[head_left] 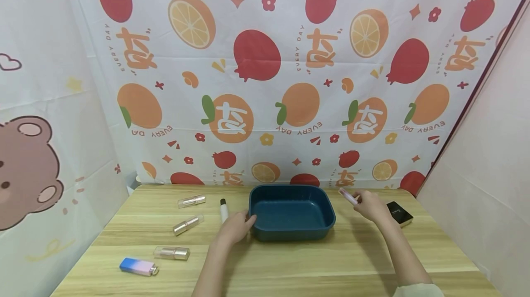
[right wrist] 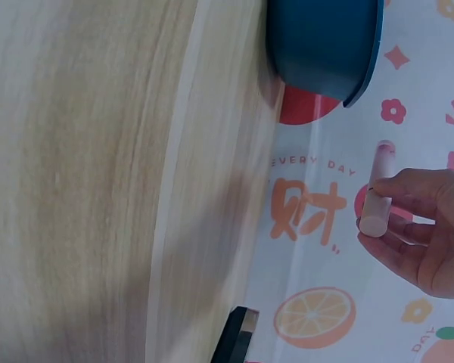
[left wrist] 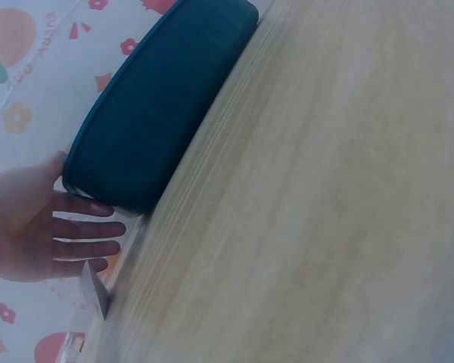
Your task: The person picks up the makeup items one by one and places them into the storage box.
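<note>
A dark teal rectangular bin (head_left: 291, 235) stands mid-table near the patterned cloth. My left hand (head_left: 235, 229) touches its left end, the thumb at the rim; in the left wrist view the fingers (left wrist: 87, 228) stretch out straight beside the bin's wall. To the right of the bin, my right hand (head_left: 370, 205) pinches a slim pale-pink lip gloss tube (head_left: 348, 197) above the table. The right wrist view shows that tube (right wrist: 377, 204) between thumb and fingers, with the bin (right wrist: 321, 45) apart from it.
A black compact case (head_left: 399, 213) lies beyond the right forearm. Left of the bin are a white tube with black cap (head_left: 224, 209), lipsticks (head_left: 192, 201) (head_left: 188, 225) (head_left: 172, 253) and a blue-pink tube (head_left: 138, 266). The patterned cloth (head_left: 265, 150) hangs behind the table.
</note>
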The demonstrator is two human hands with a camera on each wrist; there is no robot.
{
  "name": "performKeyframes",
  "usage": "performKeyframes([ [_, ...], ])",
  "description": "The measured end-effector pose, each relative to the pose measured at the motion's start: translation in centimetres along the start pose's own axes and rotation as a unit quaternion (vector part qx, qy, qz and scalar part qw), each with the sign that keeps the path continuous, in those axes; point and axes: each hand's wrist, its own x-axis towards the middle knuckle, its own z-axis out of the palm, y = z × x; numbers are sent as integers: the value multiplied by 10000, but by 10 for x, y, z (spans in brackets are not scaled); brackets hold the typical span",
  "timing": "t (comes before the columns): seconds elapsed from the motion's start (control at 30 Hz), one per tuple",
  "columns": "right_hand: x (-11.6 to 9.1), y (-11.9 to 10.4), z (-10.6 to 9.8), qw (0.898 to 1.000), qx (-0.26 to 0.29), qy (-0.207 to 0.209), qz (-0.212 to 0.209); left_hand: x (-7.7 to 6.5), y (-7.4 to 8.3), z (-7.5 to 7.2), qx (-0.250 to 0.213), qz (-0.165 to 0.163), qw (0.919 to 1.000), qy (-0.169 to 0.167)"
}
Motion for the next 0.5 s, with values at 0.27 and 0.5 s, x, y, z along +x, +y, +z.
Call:
performKeyframes([
  [0.27,0,-11,-1,9999,-24,-31,-114,0,0,0,-25,-33,10000,-33],
  [0.5,1,-22,0,9996,147,-57,-217,0,0,0,-30,-85,9999,-68],
])
